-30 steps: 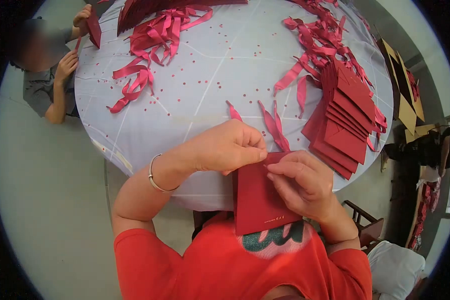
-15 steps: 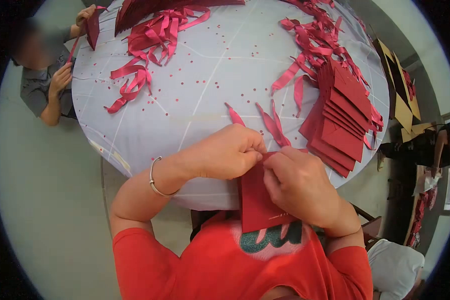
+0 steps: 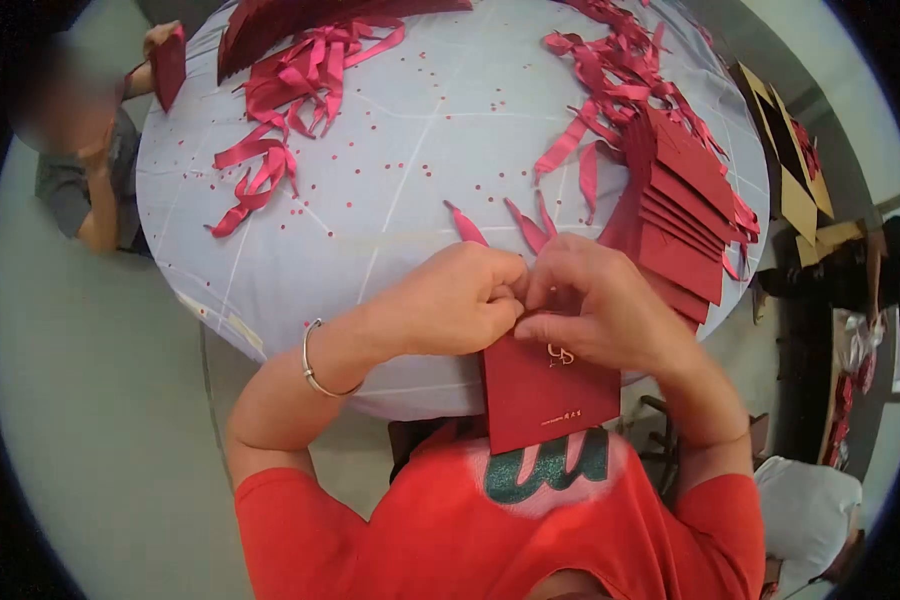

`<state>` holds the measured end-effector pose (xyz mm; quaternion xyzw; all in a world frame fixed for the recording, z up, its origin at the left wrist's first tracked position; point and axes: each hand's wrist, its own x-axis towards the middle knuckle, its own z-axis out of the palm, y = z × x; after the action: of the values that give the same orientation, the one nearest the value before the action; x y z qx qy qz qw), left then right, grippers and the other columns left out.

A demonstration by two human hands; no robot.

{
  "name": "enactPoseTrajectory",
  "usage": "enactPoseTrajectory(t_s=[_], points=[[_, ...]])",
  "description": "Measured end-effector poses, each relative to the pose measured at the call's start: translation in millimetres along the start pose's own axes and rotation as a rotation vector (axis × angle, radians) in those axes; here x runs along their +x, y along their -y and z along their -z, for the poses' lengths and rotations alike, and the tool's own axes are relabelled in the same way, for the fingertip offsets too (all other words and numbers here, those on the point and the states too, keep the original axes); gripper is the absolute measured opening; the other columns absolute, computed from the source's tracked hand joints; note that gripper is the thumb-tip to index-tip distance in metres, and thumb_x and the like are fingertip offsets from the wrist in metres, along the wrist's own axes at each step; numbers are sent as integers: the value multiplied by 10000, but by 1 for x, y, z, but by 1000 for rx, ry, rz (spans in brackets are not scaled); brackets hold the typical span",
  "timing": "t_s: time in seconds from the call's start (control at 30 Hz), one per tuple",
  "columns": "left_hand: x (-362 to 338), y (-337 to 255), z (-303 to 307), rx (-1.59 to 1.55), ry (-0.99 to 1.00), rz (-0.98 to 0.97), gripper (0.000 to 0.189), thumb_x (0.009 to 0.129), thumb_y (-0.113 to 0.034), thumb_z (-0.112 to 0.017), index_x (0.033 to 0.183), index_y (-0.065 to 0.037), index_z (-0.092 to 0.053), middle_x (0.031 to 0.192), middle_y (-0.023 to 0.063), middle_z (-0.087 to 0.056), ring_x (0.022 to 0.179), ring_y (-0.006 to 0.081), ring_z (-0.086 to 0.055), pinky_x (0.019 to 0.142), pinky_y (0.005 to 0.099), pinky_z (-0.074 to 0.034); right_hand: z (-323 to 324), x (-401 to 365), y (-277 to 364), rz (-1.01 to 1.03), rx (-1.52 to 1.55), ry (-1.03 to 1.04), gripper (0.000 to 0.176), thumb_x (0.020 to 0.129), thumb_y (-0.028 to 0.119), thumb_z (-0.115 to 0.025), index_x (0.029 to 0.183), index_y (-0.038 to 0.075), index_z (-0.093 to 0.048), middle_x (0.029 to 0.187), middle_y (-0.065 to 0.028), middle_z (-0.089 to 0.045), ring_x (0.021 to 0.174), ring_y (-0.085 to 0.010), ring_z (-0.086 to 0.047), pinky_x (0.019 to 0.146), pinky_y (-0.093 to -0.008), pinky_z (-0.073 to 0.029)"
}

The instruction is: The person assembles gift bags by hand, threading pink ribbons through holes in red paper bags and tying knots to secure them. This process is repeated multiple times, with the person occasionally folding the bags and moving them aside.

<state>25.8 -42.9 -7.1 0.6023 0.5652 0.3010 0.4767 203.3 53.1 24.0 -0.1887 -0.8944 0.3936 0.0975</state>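
A dark red paper bag [image 3: 550,390] with gold lettering hangs at the table's near edge, against the front of my red shirt. At the bag's top edge my left hand [image 3: 470,300] is closed in a pinch. My right hand [image 3: 595,305] meets it there, fingers curled and thumb bent inward; whatever is between its fingertips is hidden. Just beyond my hands, pink-red ribbon ends [image 3: 530,228] stick out over the cloth. A stack of similar red bags [image 3: 685,220] leans to the right of my right hand.
Loose ribbons [image 3: 610,80] trail from the bags at the right, and more ribbons [image 3: 310,75] lie at the far left. Red dots are scattered over the pale tablecloth [image 3: 390,260]. Across the left edge, another person holds a red bag [image 3: 170,68]. Cardboard boxes [image 3: 785,150] stand at the right.
My right hand has lifted and turned away from the bag's front, uncovering its gold logo. My left hand stays at the top edge. The other person's lower hand has moved up toward their head.
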Motion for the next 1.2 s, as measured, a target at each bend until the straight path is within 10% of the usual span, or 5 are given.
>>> enactPoseTrajectory(t_s=[0.07, 0.43, 0.53, 1.13, 1.2], points=[[0, 2, -5, -119, -9, -20, 60, 825, 20, -567, 874, 7, -599, 694, 8, -602, 635, 51, -521, 542, 232, -402, 16, 5, -4, -75, 183, 234, 134, 824, 67, -706, 901, 17, -608, 854, -26, -621, 764, -90, -566, 664, -258, -469], [-6, -20, -12, -130, -73, 82, 155, 779, 3, -677, 835, -31, -536, 605, -44, -545, 535, 4, -464, 461, 196, -333, 11, 51, -46, -361, 604, 782, 223, 702, 123, -688, 919, 87, -652, 622, 66, -519, 495, -45, -417, 438, -224, -270], [-7, -19, -12, -58, -90, 103, 137, 753, -36, -680, 799, -7, -554, 556, 25, -570, 528, 64, -504, 496, 253, -404, 3, 52, -55, -388, 736, 876, 312, 756, 31, -671, 1059, -9, -608, 808, 39, -612, 651, -33, -499, 513, -195, -354], [-2, -18, -9, -169, -3, 73, 265, 787, 31, -680, 1014, -19, -554, 653, -65, -558, 560, -6, -454, 488, 178, -332, -6, 47, -48, -413, 673, 198, 316, 749, 61, -752, 949, -4, -515, 752, -51, -607, 593, -101, -576, 457, -224, -446], [1, -4, -15, -24, -79, -217, 227, 783, 21, -688, 1000, -5, -622, 618, -47, -566, 551, -1, -465, 491, 185, -360, -8, 45, -48, -334, 680, 95, 292, 759, 47, -748, 941, -6, -526, 760, -49, -609, 603, -102, -580, 462, -229, -455]])
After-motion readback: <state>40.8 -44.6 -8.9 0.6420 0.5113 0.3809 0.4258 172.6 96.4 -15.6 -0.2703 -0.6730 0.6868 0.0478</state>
